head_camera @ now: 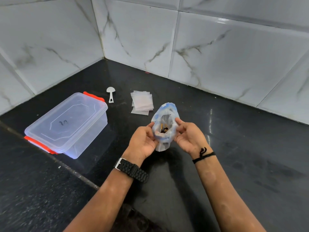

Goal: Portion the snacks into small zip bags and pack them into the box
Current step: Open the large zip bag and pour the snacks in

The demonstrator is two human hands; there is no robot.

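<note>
A blue and white snack packet [164,113] is held above the black counter, its mouth pulled open toward me with dark and yellow pieces visible inside. My left hand [143,141] pinches its left edge and my right hand [189,136] pinches its right edge. A pile of small clear zip bags [142,102] lies flat on the counter just behind the packet. The clear plastic box [70,126] with orange clips stands to the left, its lid on. A white plastic scoop [110,94] lies between the box and the zip bags.
The black stone counter [234,148] runs into a corner of white marbled wall tiles [142,39] behind. A seam crosses the counter diagonally at front left. A black watch is on my left wrist and a black thread on my right.
</note>
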